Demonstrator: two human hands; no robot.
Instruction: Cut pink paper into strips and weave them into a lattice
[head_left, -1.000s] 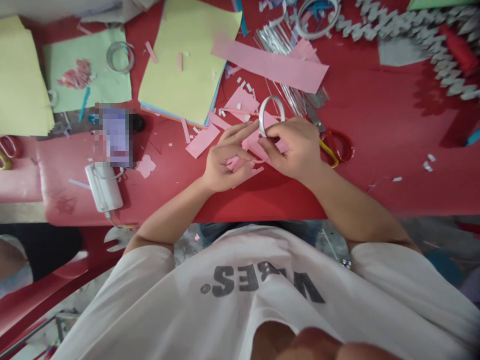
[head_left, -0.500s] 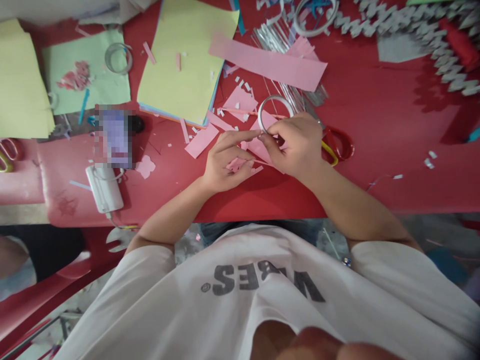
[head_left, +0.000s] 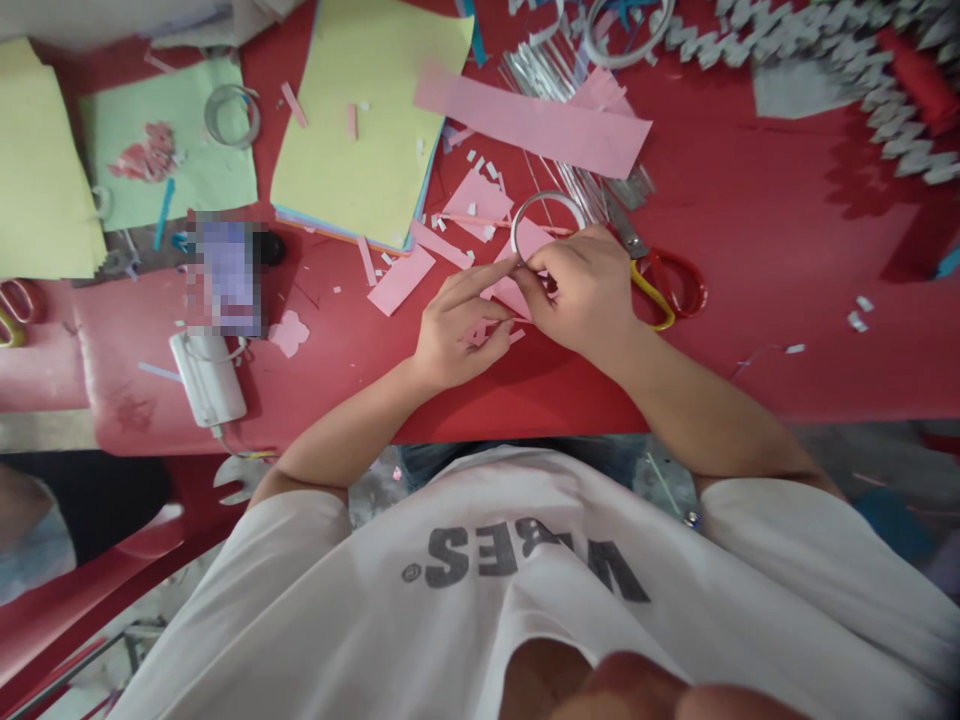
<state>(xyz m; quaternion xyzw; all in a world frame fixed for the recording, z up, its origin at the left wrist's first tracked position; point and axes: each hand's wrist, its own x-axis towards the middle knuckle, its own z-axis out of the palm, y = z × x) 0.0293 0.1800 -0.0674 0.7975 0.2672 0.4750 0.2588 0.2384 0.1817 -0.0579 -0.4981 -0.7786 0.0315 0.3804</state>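
Observation:
My left hand (head_left: 466, 325) is over the near middle of the red table, its index finger stretched to the fingertips of my right hand. Its thumb and another finger close on a thin pink paper strip (head_left: 523, 321) running towards the right hand. My right hand (head_left: 589, 285) is closed in a pinch; what lies between its fingertips is too small to make out. Against its fingers is a roll of tape (head_left: 516, 232); whether it is gripped, I cannot tell. Pink paper pieces (head_left: 475, 203) lie beyond and partly under both hands.
Scissors (head_left: 679, 285) with red and yellow handles lie right of my right hand. Beyond are a long pink strip (head_left: 536, 120), silvery wires (head_left: 574, 175) and yellow paper sheets (head_left: 367, 130). A white power bank (head_left: 208, 378) sits left, beside a blurred-out device (head_left: 231, 275).
My right hand has shifted slightly left and turned a little, uncovering more of the scissors. My left hand has barely moved, its thumb and finger still on the strip.

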